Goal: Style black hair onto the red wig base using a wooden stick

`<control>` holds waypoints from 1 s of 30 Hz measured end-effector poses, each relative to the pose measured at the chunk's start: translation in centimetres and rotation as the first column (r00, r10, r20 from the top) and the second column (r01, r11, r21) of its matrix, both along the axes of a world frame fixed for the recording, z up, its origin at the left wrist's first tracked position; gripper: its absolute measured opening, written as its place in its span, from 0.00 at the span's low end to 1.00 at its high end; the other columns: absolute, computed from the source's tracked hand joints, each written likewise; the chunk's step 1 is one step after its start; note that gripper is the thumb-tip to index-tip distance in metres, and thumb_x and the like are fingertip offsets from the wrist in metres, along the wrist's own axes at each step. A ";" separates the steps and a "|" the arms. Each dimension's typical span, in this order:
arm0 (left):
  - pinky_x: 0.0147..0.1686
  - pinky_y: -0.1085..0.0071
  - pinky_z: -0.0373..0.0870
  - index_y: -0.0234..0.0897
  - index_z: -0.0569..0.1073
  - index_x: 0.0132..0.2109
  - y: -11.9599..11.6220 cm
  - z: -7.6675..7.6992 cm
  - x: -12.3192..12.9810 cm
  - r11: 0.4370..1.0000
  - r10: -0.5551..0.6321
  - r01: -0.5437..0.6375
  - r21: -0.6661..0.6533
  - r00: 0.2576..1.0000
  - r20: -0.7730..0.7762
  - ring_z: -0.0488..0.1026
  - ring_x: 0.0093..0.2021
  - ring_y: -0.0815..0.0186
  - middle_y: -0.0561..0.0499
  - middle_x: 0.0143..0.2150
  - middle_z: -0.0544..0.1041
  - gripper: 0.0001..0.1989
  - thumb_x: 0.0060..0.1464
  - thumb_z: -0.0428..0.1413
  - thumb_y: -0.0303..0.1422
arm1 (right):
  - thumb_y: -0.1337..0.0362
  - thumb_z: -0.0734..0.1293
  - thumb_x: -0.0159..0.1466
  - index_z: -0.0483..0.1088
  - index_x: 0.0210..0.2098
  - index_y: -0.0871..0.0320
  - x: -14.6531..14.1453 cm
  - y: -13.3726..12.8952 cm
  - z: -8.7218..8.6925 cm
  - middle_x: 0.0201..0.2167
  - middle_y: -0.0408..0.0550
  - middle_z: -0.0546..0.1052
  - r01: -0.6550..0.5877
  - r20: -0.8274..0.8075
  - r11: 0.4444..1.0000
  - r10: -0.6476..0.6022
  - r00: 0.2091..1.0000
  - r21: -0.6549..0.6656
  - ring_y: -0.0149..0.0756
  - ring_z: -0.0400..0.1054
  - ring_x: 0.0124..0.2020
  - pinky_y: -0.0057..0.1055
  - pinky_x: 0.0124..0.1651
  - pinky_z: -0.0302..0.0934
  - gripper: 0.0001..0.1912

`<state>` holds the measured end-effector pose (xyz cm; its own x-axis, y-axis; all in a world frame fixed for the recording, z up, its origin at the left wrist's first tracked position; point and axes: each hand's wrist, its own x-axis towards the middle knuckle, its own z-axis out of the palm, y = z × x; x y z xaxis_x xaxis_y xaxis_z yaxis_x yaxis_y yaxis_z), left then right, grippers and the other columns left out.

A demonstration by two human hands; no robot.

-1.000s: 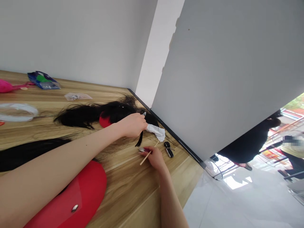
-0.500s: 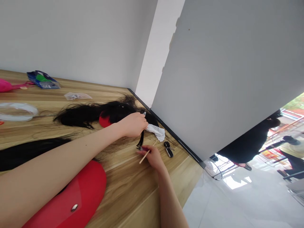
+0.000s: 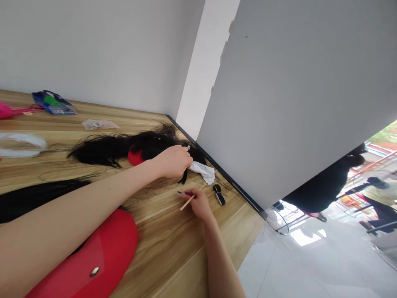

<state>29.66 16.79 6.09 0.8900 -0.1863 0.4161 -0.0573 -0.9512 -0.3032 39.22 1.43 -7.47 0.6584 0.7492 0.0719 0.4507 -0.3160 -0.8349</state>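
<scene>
My left hand (image 3: 177,161) is closed on a thin lock of black hair (image 3: 184,177), whose end shows below the fingers. A small pale tip pokes out above that hand. Just nearer to me, my right hand (image 3: 196,200) pinches a thin wooden stick (image 3: 187,203) and a small dark pointed piece, too small to name. Under and behind my left hand lies a mass of black hair (image 3: 102,150) with a red patch (image 3: 135,157). A crumpled white cloth (image 3: 204,171) touches the hair on the right.
A red visor-like piece (image 3: 114,248) with a metal stud lies near me, beside more black hair (image 3: 40,194). A black key fob (image 3: 219,195), clear packet (image 3: 99,124), blue bag (image 3: 54,102) and white ring (image 3: 39,142) rest on the table. People are at far right.
The lock's lower end has come away from my right hand and now hangs closer to my left hand. Both hands have hardly moved; the view has shifted slightly.
</scene>
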 end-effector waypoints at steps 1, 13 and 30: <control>0.35 0.64 0.60 0.34 0.76 0.31 0.0 0.0 0.0 1.000 0.002 -0.002 -0.001 1.000 0.000 0.72 0.36 0.59 0.44 0.31 0.80 0.10 0.57 0.52 0.28 | 0.53 0.72 0.55 0.79 0.35 0.54 -0.1 0.0 0.1 0.31 0.47 0.80 0.001 0.005 1.000 -0.001 1.000 -0.013 0.43 0.72 0.37 0.37 0.45 0.60 0.13; 0.37 0.62 0.62 0.33 0.77 0.31 0.8 -0.3 0.1 0.989 0.140 -0.136 -0.058 0.987 0.077 0.72 0.38 0.56 0.41 0.31 0.79 0.11 0.57 0.50 0.28 | 0.52 0.67 0.60 0.77 0.41 0.57 1.1 -0.8 0.6 0.40 0.55 0.80 0.250 0.125 0.968 -0.249 0.960 0.007 0.50 0.71 0.45 0.40 0.48 0.57 0.18; 0.37 0.61 0.64 0.34 0.74 0.28 1.2 -0.3 0.2 0.949 0.297 -0.284 -0.134 0.951 0.090 0.71 0.36 0.56 0.42 0.29 0.77 0.15 0.60 0.48 0.30 | 0.43 0.61 0.61 0.77 0.26 0.64 1.6 -0.7 1.2 0.19 0.49 0.76 0.400 -0.110 0.826 -0.390 0.914 0.398 0.36 0.66 0.22 0.28 0.26 0.58 0.30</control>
<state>29.86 18.01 5.75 0.8469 0.1302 0.5156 0.2537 -0.9511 -0.1764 40.78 0.75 -6.28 0.8969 0.3328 0.2912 0.3396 -0.0965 -0.9356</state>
